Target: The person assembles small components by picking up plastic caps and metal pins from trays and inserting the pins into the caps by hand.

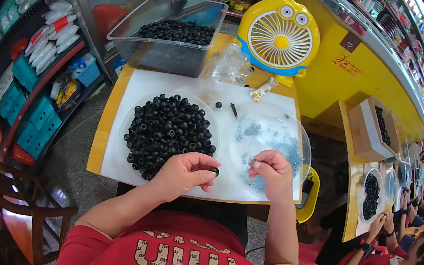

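Between the thumb and fingers of my left hand (185, 174) is a small round black piece with a hole (214, 171). That hand is at the near right edge of a clear round dish (216, 113) heaped with similar black pieces (168, 127). My right hand (273, 174) is closed in a pinch above a second clear dish (308, 149), where many tiny bluish see-through pieces (286, 147) lie scattered. What sits in that pinch is too small to make out. One loose black piece (219, 104) and a thin black tool (233, 110) lie between the dishes.
A big clear bin of black pieces (165, 56) stands at the back left. Beside it are crumpled clear plastic (227, 66) and a yellow fan (280, 41). Shelves of goods (45, 77) line the left. On the right, other people work at a table with a cardboard box (372, 130).
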`<state>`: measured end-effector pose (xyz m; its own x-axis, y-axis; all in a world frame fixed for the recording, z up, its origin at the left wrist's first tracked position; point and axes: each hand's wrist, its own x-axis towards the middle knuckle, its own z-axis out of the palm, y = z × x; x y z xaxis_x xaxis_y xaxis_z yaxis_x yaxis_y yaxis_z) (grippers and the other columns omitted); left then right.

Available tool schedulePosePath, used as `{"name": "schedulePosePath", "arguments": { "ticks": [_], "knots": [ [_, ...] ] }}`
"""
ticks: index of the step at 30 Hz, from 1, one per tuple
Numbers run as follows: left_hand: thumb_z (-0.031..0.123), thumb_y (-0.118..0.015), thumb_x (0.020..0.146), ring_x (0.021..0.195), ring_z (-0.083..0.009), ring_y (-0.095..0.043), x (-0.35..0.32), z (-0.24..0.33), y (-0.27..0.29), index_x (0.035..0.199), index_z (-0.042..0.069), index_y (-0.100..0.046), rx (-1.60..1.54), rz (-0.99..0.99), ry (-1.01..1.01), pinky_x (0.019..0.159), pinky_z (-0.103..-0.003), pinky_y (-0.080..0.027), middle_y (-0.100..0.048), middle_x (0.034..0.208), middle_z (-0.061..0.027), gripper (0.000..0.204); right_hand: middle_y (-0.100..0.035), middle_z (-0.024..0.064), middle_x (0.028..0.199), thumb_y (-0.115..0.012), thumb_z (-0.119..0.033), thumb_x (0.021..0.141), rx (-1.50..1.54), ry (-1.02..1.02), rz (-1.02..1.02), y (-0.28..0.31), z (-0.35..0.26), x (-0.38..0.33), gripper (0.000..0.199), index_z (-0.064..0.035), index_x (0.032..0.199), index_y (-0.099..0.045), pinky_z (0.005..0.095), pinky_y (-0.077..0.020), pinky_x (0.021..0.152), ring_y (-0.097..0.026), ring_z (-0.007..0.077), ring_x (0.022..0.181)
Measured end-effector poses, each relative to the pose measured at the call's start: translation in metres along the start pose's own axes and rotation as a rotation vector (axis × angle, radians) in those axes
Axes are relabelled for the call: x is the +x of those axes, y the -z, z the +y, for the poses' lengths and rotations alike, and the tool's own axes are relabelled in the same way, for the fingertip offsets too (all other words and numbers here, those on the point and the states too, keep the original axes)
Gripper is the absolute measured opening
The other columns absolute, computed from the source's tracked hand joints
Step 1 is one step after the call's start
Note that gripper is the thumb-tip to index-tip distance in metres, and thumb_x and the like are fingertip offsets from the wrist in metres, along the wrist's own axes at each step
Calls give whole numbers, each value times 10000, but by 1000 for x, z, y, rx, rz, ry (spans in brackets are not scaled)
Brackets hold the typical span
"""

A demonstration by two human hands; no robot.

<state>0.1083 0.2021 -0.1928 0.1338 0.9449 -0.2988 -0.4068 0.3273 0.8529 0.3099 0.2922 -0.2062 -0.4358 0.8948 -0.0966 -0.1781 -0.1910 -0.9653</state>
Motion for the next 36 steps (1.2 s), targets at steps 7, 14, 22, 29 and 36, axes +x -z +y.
{"name": "schedulePosePath", "arguments": {
  "ticks": [7,14,22,29,36],
  "knots": [
    [44,-542,778,715,-87,-571,7,-4,-13,972,-25,-532,328,31,-145,640,-208,-477,-583,797,-48,207,-580,77,719,-563,52,714,-40,55,-118,-21,0,-12,97,10,801,-564,234,-464,589,-559,124,641],
    [-6,-514,789,791,-118,-573,2,-9,-13,1025,-16,-490,254,-24,-162,696,-240,-489,-563,920,-72,237,-594,49,738,-581,-22,734,-381,134,-152,-37,5,-21,86,-13,819,-582,218,-449,614,-563,103,676],
    [22,-524,789,738,-113,-578,-23,-17,9,1039,-14,-512,185,111,-120,652,-229,-493,-582,872,-70,253,-578,107,863,-553,-47,745,-636,404,-267,-58,15,-34,203,-31,945,-587,275,-450,676,-570,207,776],
    [28,-537,789,697,-128,-583,-66,-20,55,853,-5,-534,128,212,-126,627,-252,-511,-571,778,-68,72,-582,89,772,-567,-8,725,-778,422,-159,-62,10,-1,150,-24,872,-593,252,-447,637,-575,177,706],
    [22,-534,794,710,-135,-581,-82,-19,67,881,-3,-531,39,205,-164,645,-268,-513,-562,784,-66,90,-570,102,776,-563,-97,699,-1118,547,-219,-113,27,49,128,-37,811,-582,335,-450,661,-543,267,761]
  ]
}}
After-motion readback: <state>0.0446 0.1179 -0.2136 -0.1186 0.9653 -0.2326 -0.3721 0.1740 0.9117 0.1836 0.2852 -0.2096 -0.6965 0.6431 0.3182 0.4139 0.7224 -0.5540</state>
